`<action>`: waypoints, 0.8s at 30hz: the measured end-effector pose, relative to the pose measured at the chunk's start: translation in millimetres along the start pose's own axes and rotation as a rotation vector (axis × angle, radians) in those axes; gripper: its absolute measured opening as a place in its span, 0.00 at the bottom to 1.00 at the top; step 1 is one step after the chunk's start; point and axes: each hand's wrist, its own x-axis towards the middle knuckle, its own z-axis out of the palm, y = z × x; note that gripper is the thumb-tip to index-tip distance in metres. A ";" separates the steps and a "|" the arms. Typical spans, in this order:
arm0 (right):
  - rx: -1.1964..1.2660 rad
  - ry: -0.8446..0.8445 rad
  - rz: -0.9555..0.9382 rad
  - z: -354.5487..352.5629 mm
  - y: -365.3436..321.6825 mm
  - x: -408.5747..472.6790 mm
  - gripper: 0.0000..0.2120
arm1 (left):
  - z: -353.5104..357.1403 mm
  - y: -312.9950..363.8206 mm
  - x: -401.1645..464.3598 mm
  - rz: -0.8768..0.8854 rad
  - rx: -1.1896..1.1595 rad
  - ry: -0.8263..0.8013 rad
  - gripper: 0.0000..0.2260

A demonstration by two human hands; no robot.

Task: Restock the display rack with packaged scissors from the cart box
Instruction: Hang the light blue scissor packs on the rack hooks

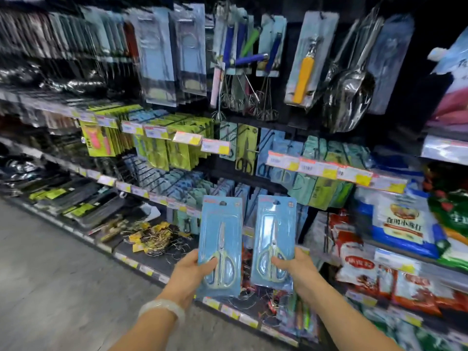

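**Two scissor packs held up at the rack**

While we face the display rack (pixel 316 168), our left hand (pixel 188 272) pinches one blue scissor pack (pixel 219 245) upright, and our right hand (pixel 297 268) pinches another pack (pixel 274 240) just beside it.

The scene is lit brightly and evenly from above, and no hard shadows are cast on the grey floor (pixel 50 262). The upper right corner is left very dark. Strong motion blur is seen across the left shelves (pixel 50 79) and the hanging packs, so print on them cannot be read. The two scissors packs (pixel 219 239) held at centre are rendered sharpest, though soft white glare is carried on their plastic blisters. Bright reflections are thrown from the steel scoops (pixel 352 97). Wide-angle distortion is shown at the edges, where shelf lines are bent and stretched.
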 end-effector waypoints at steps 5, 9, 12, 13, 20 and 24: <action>-0.012 0.040 -0.002 0.7 -12.5 47.5 0.19 | 9.0 24.4 57.3 -0.019 0.055 -0.076 0.09; -0.048 0.041 -0.025 4.0 -28.0 78.9 0.15 | 15.6 40.9 100.9 -0.012 0.093 -0.115 0.08; -0.042 0.072 -0.010 5.0 -36.4 96.8 0.17 | 16.1 47.0 124.0 -0.069 0.066 -0.137 0.09; -0.042 0.073 -0.004 5.1 -39.8 101.4 0.17 | 16.2 50.0 129.7 -0.080 0.065 -0.151 0.09; -0.003 0.134 -0.020 1.4 -62.7 125.9 0.14 | 19.2 65.1 163.7 -0.146 0.152 -0.268 0.10; -0.011 0.215 -0.016 3.3 -68.6 132.8 0.11 | 17.9 72.9 176.8 -0.153 0.210 -0.325 0.09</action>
